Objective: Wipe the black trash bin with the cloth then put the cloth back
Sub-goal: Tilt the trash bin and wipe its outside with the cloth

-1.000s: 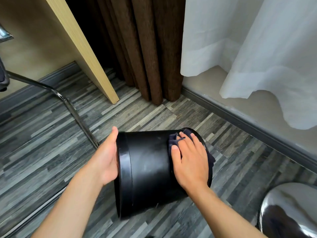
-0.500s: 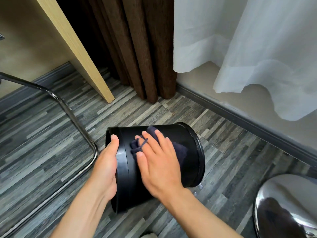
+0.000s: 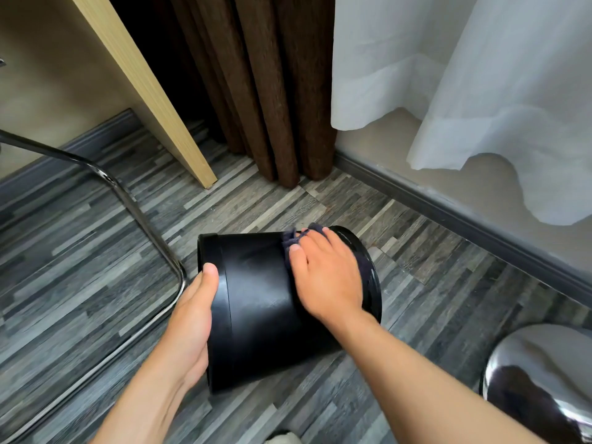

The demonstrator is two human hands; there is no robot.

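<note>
The black trash bin [image 3: 256, 299] lies tipped on its side over the grey plank floor. One end points left and the other right. My left hand [image 3: 192, 318] cups the left end and steadies it, thumb over the rim band. My right hand [image 3: 326, 277] lies flat on the bin's upper side near the right end. It presses a dark cloth [image 3: 293, 236] against the wall. Only the cloth's edges show, around my fingertips and past my palm on the right.
A chrome chair leg [image 3: 134, 213] bends along the floor at the left. A light wooden desk panel [image 3: 153, 91] stands behind, with brown curtains [image 3: 272, 91] and white sheer curtains [image 3: 480, 75]. A dark skirting board [image 3: 448, 216] runs along the right wall. A shiny chrome dome [image 3: 538, 379] sits at lower right.
My right hand slid the cloth from the right end to the left part of the bin half a second ago, then back toward the right end. The left hand kept its hold.
</note>
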